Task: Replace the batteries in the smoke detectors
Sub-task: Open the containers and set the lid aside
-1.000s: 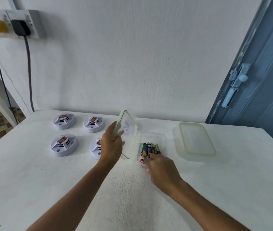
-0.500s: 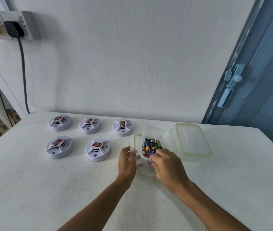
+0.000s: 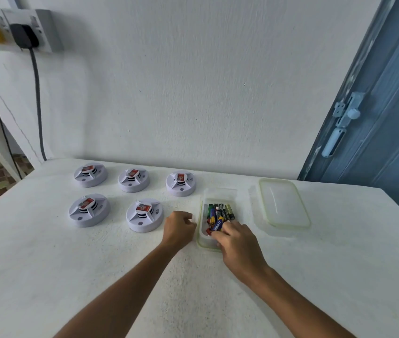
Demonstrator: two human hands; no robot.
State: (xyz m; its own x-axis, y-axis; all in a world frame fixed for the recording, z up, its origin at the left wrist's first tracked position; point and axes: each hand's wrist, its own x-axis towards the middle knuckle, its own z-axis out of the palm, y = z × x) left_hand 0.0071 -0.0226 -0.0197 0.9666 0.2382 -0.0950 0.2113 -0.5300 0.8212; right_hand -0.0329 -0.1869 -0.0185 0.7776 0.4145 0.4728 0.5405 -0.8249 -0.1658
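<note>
Lid's gone from left hand (image 3: 178, 228), now curled empty; right-hand fingers (image 3: 218, 236) pinch a battery (image 3: 218, 224).

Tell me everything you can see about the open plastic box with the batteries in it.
The battery box is a small rectangular tub of clear plastic, open-topped, sitting flat on the white table right of the smoke detectors. A pale green rim shows around its near end. Inside lies a loose heap of batteries in green, blue, black and yellow. The right hand reaches into its near end, fingers on a blue battery; the left hand rests against its left wall.
</note>
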